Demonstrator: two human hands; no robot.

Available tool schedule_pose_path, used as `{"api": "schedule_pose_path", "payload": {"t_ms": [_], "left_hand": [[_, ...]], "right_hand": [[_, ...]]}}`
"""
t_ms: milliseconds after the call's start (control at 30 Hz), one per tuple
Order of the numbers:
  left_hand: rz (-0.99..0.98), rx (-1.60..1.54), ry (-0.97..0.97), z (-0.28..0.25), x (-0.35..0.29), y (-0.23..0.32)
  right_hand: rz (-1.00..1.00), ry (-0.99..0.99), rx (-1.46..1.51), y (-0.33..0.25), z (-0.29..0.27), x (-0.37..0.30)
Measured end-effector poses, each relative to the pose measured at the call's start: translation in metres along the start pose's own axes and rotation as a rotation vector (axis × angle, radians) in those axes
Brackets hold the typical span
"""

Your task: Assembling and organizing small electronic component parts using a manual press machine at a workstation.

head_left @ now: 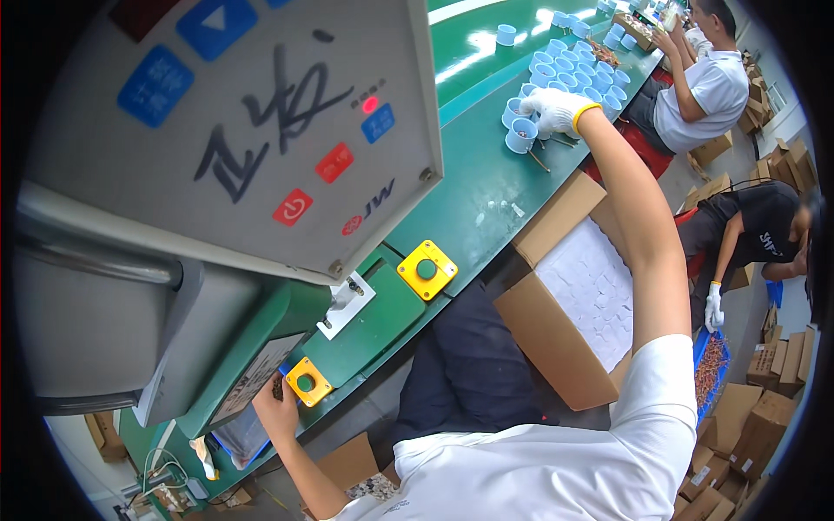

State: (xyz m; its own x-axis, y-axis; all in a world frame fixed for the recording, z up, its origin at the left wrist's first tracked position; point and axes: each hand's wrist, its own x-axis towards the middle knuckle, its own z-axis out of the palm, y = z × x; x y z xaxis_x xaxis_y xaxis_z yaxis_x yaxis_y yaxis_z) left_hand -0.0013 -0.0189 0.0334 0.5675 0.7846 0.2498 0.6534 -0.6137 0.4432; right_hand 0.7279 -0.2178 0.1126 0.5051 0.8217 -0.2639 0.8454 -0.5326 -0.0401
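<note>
My right hand (554, 113), in a white glove with a yellow cuff, reaches far forward to the edge of the green bench. Its fingers are closed at a light-blue cup (521, 136), and another cup stands right behind that one. Thin brown strips stick out beside the cups. My left hand (276, 410), bare, is low on the left beside a yellow button box (309, 382) with a green button. Its fingers are curled around something dark, too small and shaded to name. A second yellow button box (426, 269) sits farther along the bench.
A grey machine panel (287, 113) with buttons looms at upper left. Many blue cups (580, 69) crowd the far bench. An open carton (556, 339) with white lining stands by my lap. Two co-workers (704, 95) are at the right, near a blue tray (712, 373) and stacked cartons.
</note>
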Motion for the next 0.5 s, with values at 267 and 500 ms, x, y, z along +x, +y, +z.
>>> {"api": "schedule_pose_path", "payload": {"t_ms": [267,500], "left_hand": [[-0.07,0.036,-0.036,0.001,-0.002,0.001],[-0.051,-0.01,-0.002,0.006,0.001,-0.009]], "right_hand": [[-0.211,0.033,0.046,-0.058,0.013,-0.002],[-0.541,0.167,0.194,-0.151,0.034,-0.021]]}}
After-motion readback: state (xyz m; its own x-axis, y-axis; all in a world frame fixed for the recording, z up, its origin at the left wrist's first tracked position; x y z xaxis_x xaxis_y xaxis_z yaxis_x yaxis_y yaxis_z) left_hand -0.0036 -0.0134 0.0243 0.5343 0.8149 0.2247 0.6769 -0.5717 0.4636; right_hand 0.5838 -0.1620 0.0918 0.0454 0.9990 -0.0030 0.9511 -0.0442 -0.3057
